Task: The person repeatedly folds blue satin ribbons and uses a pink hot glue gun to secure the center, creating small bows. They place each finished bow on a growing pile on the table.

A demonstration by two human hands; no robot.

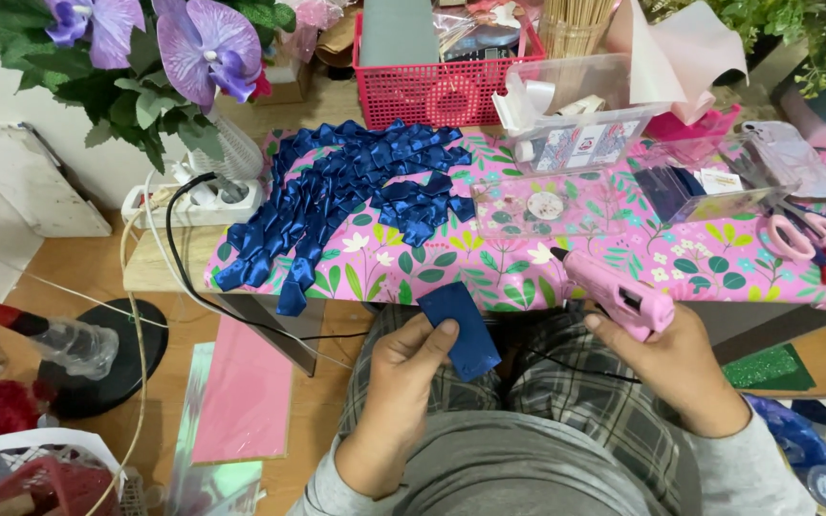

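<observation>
Left hand (pixel 411 358) is raised over the lap, palm toward the body, thumb on top and fingers curled behind, pinching a flat dark-blue satin ribbon rectangle (pixel 461 330) by its lower edge; the piece sits tilted just below the table edge. Right hand (pixel 673 368) is clenched around the handle of a pink plastic hot glue gun (pixel 614 291), wrist angled inward, nozzle pointing up-left toward the tabletop, well apart from the ribbon piece. Black cord (pixel 576 368) runs from the gun across the plaid-trousered lap. On the pink floral tablecloth (pixel 681 258): a pile of folded blue satin ribbon pieces (pixel 356 186), pink-handled scissors (pixel 815 234).
</observation>
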